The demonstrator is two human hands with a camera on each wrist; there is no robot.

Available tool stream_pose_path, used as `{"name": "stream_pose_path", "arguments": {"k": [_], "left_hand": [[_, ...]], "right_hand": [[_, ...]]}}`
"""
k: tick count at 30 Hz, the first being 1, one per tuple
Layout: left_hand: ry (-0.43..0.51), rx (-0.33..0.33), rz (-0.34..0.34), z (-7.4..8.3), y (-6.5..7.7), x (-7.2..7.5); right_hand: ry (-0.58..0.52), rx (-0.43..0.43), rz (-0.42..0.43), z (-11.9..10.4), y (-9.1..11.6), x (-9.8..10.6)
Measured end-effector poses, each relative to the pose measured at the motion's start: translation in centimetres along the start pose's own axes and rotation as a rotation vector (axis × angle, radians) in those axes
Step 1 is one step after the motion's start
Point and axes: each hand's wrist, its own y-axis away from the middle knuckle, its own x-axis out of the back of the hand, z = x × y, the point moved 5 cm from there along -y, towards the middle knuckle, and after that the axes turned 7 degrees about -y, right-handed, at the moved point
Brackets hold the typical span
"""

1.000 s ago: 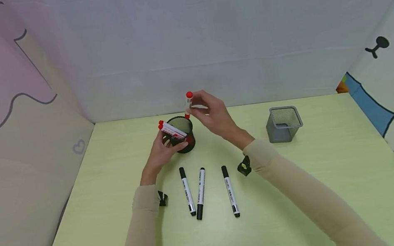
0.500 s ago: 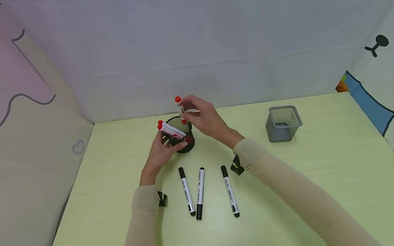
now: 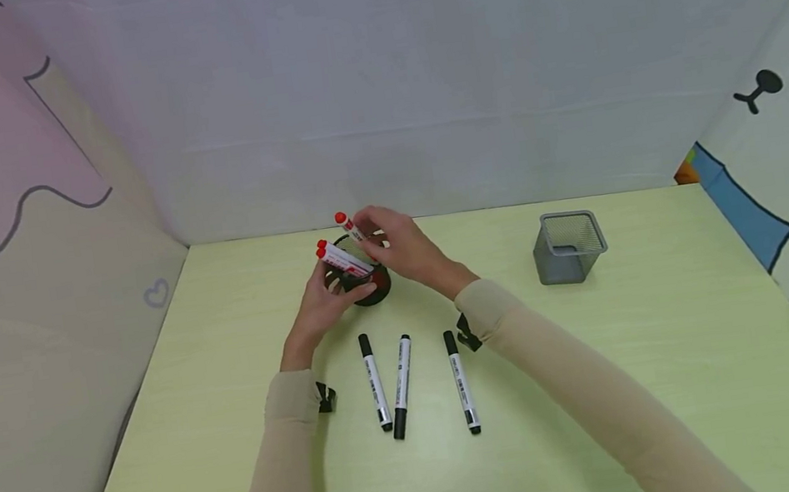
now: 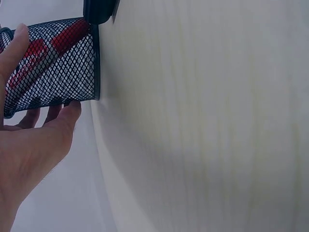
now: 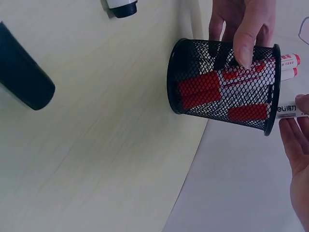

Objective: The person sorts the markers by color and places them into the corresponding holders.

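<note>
A red-and-white marker [image 3: 350, 226] slants through the mouth of a round black mesh cup [image 5: 224, 87], its red lower part visible through the mesh and its red upper end outside, tipped to the left; the right hand [image 3: 400, 243] pinches it between thumb and fingers just above the rim; the left hand [image 3: 322, 302] grips the cup from the left, thumb across the near side and fingers round the other; the cup stands upright by the far edge of the table [image 3: 759, 363], left of the middle.

Two other red markers [image 3: 343, 260] lean side by side in the cup, their upper ends past the left of the rim, and their red lower parts show through the mesh near the base.

Nearer than the cup lie three black-and-white markers; the left one [image 3: 376, 383] and the middle one [image 3: 402, 386] are close together at their near ends, while the right one [image 3: 462, 383] lies apart; the left and right ones have their long black caps at the far end, the middle one at the near end.

To the right, near the far edge, stands a square grey mesh holder [image 3: 562, 268]; light sleeves [image 3: 588, 387] cover both forearms; a pale sheet [image 3: 355, 75] hangs behind the table.
</note>
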Motion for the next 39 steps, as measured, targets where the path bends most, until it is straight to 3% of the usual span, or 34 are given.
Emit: {"name": "stream_pose_path", "arguments": {"k": [10,19,29,35,39], "left_hand": [[0.025,0.004,-0.019,0.1,0.0,-0.2],[0.020,-0.019,-0.015,0.0,0.0,-0.1],[0.025,-0.032,-0.018,-0.1,-0.1,-0.1],[0.038,-0.019,-0.021,0.3,0.0,-0.1],[0.045,0.002,-0.033,1.5,0.6,-0.1]], "right_hand": [[0.054,-0.089,-0.084,0.6,0.1,-1.2],[0.177,-0.090,-0.105,0.3,-0.2,-1.9],[0.285,-0.162,-0.119,-0.2,-0.5,-2.8],[0.259,-0.194,-0.117,-0.3,-0.3,-3.1],[0.241,-0.186,-0.102,-0.3,-0.1,-3.0]]}}
